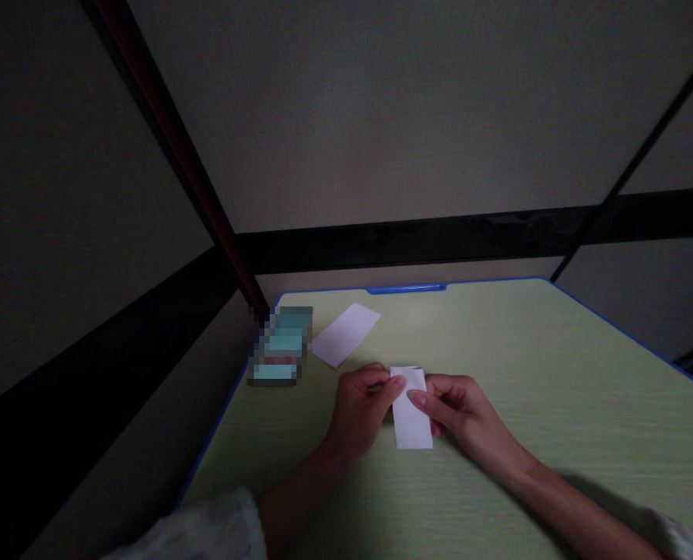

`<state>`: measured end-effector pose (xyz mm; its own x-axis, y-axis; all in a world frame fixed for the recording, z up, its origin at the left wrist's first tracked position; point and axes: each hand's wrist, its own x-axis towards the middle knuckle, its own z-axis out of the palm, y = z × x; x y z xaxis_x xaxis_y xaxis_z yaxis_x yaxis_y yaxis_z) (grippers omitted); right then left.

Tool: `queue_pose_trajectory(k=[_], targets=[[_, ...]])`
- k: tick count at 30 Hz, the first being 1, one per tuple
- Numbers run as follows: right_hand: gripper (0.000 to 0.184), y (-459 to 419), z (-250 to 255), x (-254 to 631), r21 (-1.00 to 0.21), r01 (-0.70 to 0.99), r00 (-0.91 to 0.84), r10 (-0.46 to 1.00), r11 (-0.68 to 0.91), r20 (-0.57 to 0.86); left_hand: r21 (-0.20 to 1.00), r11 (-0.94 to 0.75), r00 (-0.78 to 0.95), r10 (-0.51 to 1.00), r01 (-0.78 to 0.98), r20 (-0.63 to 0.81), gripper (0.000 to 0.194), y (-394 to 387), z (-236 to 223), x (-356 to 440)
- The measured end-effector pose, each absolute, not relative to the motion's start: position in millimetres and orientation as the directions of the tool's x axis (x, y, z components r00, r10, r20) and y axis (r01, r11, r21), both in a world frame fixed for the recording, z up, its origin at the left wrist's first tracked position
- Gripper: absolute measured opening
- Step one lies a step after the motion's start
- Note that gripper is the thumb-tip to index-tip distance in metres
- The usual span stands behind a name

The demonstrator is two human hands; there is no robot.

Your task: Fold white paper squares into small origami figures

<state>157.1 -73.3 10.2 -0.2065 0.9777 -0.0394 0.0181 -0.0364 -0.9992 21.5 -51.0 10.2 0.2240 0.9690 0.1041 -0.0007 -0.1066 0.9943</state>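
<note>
A small folded piece of white paper (413, 424) is held between both hands, just above the near middle of the table. My left hand (362, 404) pinches its upper left side, thumb on the front face and fingers behind. From the other side, my right hand (463, 408) grips it with the thumb lying across the front; the fingers behind the paper are partly hidden. The top edge shows layers slightly apart. Beyond my left hand, a flat white sheet of paper (346, 334) lies at a slant on the table.
The light wood-grain table (526, 342) has a blue edge and a blue handle piece (407, 289) at its far side. A phone-like device (281, 346), blurred by pixels, lies at the left edge. Grey panels with a black band (404, 243) rise behind and at both sides.
</note>
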Motion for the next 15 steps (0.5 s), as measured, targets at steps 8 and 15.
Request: queue_pose_trajectory(k=[8,15], targets=[[0.04,-72,15,160,-0.999,0.009,-0.272,0.962,-0.038,-0.039,0.997,-0.018,0.26,0.965,-0.071,0.036,0.029,-52,11,21],[0.039,-70,17,161,-0.999,-0.046,-0.219,0.976,-0.017,-0.007,0.997,-0.013,0.271,0.962,-0.079,0.034,0.028,-55,15,21]])
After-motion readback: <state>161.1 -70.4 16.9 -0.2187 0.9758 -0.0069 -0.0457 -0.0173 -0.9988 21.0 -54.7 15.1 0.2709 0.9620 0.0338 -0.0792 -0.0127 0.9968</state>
